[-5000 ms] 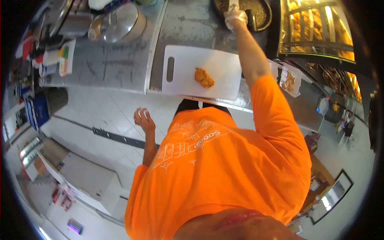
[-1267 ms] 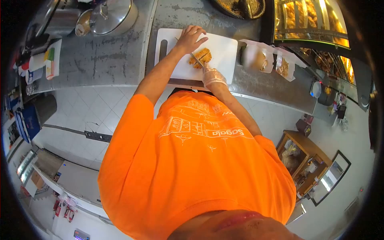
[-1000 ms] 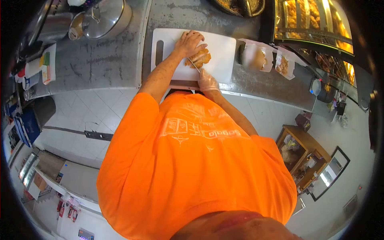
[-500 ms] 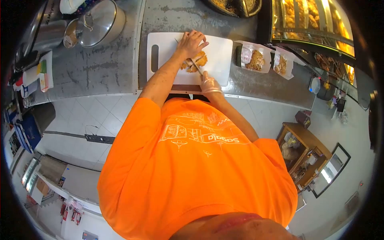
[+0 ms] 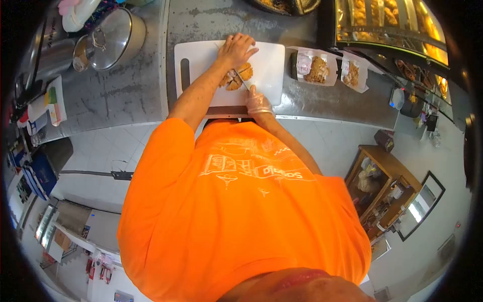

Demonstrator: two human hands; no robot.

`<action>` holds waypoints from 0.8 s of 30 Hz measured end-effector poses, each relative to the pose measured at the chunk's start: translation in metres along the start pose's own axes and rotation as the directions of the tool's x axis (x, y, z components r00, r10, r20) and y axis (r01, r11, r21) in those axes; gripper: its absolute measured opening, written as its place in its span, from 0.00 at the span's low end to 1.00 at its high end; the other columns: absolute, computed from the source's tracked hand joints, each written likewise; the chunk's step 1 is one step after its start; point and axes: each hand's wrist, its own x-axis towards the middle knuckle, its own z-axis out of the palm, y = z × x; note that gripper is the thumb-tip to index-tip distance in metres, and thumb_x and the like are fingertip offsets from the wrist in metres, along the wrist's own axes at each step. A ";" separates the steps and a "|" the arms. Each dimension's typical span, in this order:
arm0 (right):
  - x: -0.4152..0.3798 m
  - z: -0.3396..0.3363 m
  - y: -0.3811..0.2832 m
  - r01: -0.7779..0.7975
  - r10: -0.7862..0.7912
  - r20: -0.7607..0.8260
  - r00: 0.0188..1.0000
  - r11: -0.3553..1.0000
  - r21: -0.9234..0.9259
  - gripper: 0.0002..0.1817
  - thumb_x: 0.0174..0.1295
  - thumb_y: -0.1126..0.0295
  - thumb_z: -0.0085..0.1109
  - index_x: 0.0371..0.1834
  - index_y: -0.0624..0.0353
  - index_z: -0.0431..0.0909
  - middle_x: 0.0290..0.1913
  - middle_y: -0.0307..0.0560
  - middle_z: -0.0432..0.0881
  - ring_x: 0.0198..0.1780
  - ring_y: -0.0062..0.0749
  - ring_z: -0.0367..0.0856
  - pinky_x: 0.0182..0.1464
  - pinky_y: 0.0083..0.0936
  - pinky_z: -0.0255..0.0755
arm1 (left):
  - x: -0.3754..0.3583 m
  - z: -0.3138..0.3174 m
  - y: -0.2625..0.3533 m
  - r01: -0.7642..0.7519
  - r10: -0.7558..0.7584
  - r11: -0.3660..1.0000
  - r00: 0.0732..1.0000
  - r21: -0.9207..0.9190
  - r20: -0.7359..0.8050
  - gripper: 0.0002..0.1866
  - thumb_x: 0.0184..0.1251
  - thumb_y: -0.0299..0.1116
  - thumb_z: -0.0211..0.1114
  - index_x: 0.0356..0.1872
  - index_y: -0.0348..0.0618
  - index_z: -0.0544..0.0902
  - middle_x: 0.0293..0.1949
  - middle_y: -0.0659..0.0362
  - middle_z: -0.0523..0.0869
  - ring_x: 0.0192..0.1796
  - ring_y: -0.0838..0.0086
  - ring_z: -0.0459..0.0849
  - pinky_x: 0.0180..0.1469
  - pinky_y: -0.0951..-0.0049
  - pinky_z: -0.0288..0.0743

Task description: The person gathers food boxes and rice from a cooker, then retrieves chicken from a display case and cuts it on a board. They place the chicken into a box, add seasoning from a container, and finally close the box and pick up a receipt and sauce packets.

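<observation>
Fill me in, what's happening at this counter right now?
A person in an orange shirt is slicing a breaded fried cutlet on a white cutting board. The bare left hand presses down on the cutlet, while the gloved right hand works a knife through it; it is already in several pieces. Two paper trays of food sit on the steel counter beside the board, and a lidded pot stands on the other side.

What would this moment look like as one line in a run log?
left hand: bare, on fried cutlet | right hand: gloved, holds knife against cutlet | cutlet on cutting board | board on counter
</observation>
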 end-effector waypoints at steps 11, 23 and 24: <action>0.015 -0.006 0.015 -0.066 0.065 -0.019 0.998 0.996 -0.053 0.14 0.67 0.60 0.41 0.49 0.55 0.68 0.33 0.67 0.81 0.39 0.63 0.80 0.40 0.54 0.72 | 0.021 0.009 0.005 -0.012 0.015 0.998 0.999 0.063 -0.040 0.16 0.69 0.48 0.53 0.47 0.51 0.78 0.51 0.64 0.77 0.58 0.67 0.70 0.60 0.61 0.56; 0.028 -0.021 0.014 -0.090 0.092 0.043 0.995 0.995 -0.038 0.14 0.70 0.60 0.38 0.51 0.53 0.68 0.38 0.67 0.80 0.42 0.61 0.80 0.40 0.49 0.73 | 0.045 0.013 0.004 0.057 -0.056 0.998 0.997 0.033 -0.046 0.18 0.67 0.50 0.56 0.49 0.50 0.77 0.51 0.64 0.78 0.58 0.68 0.69 0.60 0.58 0.54; 0.040 -0.013 0.017 -0.121 0.121 0.003 0.993 0.989 0.083 0.15 0.70 0.60 0.38 0.51 0.54 0.68 0.39 0.67 0.80 0.42 0.61 0.80 0.41 0.49 0.73 | 0.042 0.008 0.002 0.027 -0.014 0.993 0.994 0.115 -0.104 0.18 0.67 0.50 0.56 0.49 0.50 0.77 0.51 0.64 0.78 0.58 0.69 0.70 0.61 0.58 0.54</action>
